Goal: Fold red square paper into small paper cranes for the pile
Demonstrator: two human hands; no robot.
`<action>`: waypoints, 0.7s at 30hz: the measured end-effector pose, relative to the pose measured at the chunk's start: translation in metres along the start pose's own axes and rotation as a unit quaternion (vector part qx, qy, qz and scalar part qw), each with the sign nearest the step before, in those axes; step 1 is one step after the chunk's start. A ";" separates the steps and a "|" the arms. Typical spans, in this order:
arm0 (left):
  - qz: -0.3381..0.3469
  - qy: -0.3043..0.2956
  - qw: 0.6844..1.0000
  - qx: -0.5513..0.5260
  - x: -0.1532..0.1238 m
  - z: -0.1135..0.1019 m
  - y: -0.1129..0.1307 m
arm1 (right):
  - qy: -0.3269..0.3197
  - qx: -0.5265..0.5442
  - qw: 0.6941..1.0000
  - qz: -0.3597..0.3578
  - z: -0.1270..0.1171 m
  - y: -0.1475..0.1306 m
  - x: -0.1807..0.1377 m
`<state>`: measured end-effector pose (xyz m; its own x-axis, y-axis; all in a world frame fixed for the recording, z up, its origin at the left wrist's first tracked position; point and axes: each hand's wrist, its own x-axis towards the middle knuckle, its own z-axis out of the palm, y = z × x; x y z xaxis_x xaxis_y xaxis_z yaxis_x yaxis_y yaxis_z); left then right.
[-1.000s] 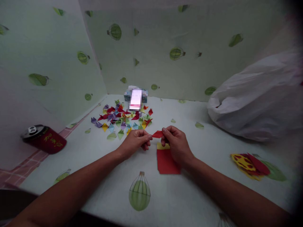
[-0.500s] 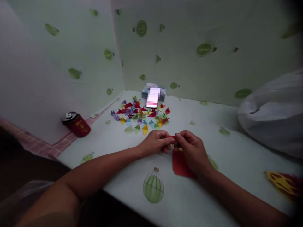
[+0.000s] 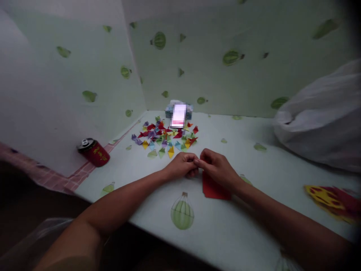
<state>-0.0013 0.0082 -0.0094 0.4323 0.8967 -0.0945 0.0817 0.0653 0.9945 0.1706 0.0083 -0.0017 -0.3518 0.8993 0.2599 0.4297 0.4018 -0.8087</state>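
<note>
My left hand (image 3: 184, 165) and my right hand (image 3: 216, 165) meet above the table, fingertips pinched together. Between them is a small piece of red folded paper, seen half a second ago and now covered by the fingers. Flat on the table under my right hand lies red square paper (image 3: 214, 190), partly hidden by the hand and wrist. Beyond my left hand is a spread of small folded paper pieces (image 3: 160, 131) in red, purple, yellow, green, blue and orange.
A phone (image 3: 178, 114) with a lit, blurred screen leans on a tissue box (image 3: 189, 111) at the back. A red drink can (image 3: 97, 153) stands at the left edge. To the right are a white plastic bag (image 3: 318, 120) and a yellow and red item (image 3: 327, 199).
The right fingers have shifted over the left fingertips, so the red paper between them is now covered. The camera view has turned slightly.
</note>
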 end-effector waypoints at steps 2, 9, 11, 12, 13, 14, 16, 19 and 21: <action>0.000 -0.020 1.000 0.006 0.002 -0.003 0.001 | -0.032 0.040 0.999 -0.006 -0.004 0.002 0.003; -0.018 -0.068 0.997 0.010 0.006 -0.015 0.009 | -0.125 0.256 0.955 0.087 -0.013 0.003 0.004; -0.017 -0.056 0.998 0.005 0.006 -0.016 0.010 | -0.130 0.290 0.943 0.096 -0.014 0.002 0.004; -0.016 -0.047 0.999 0.004 0.005 -0.016 0.011 | -0.131 0.300 0.940 0.099 -0.014 0.002 0.004; -0.013 -0.038 0.999 0.004 0.005 -0.016 0.011 | -0.128 0.307 0.938 0.100 -0.014 0.002 0.004; -0.010 -0.031 0.999 0.006 0.005 -0.016 0.010 | -0.121 0.311 0.937 0.099 -0.014 0.002 0.004; 0.002 -0.015 1.000 0.015 0.005 -0.016 0.010 | -0.102 0.316 0.938 0.097 -0.013 0.002 0.005; 0.033 0.023 0.999 0.031 0.006 -0.017 0.010 | -0.059 0.337 0.931 0.122 -0.011 0.002 0.005; 0.104 0.078 0.987 0.089 0.006 -0.018 0.010 | -0.032 0.367 0.916 0.157 -0.010 0.002 0.005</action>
<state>-0.0144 0.0224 0.0008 0.3138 0.9401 0.1334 0.1690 -0.1936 0.9664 0.1780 0.0156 0.0038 -0.3652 0.9290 -0.0591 -0.1490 -0.1210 -0.9814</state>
